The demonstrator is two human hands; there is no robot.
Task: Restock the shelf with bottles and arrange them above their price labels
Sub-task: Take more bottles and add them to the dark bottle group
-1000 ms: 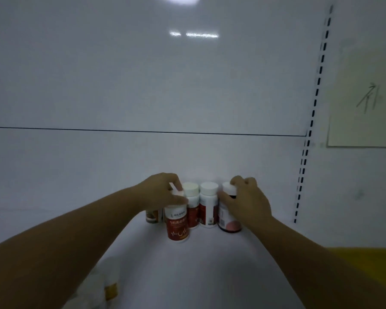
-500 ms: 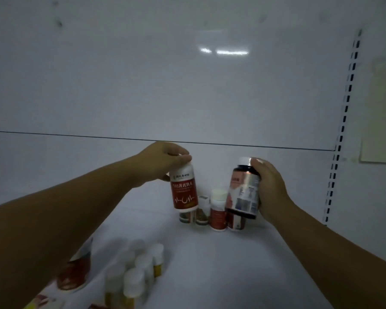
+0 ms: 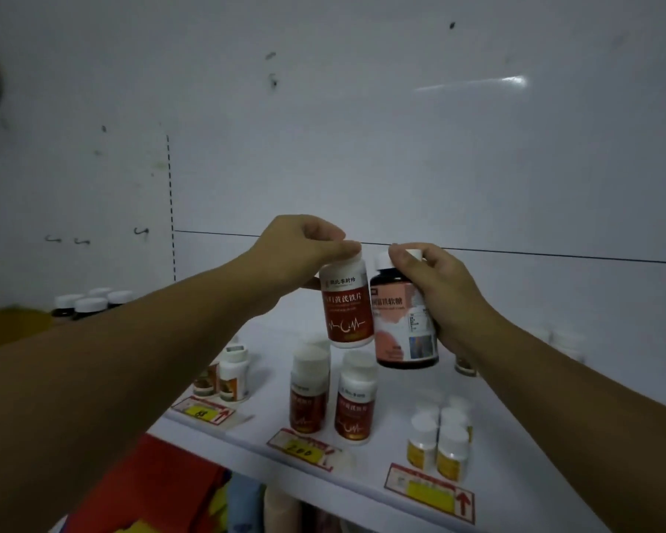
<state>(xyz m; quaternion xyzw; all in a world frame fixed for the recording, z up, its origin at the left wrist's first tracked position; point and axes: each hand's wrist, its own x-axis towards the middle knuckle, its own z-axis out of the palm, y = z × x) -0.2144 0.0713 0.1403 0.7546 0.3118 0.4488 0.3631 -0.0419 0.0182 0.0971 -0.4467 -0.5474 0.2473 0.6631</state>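
My left hand [image 3: 298,248] grips a white bottle with a red label [image 3: 347,305] by its cap, held in the air above the shelf. Beside it my right hand [image 3: 439,286] holds a dark bottle with a pink label [image 3: 402,325] around its cap and side. The two bottles almost touch. Below them two red-label bottles [image 3: 331,394] stand on the white shelf [image 3: 254,428] behind a yellow price label [image 3: 302,450]. Small yellow-label bottles [image 3: 441,436] stand at the right above another price label [image 3: 431,494].
Small brown-label bottles [image 3: 227,378] stand at the left above a third price label [image 3: 204,411]. Dark bottles with white caps [image 3: 89,302] sit further left. Red and coloured goods [image 3: 162,490] lie under the shelf. A white back panel rises behind.
Both hands have lifted their bottles from the back of the shelf and drawn them toward the front. The view has swung left and down, showing the shelf edge and price labels.
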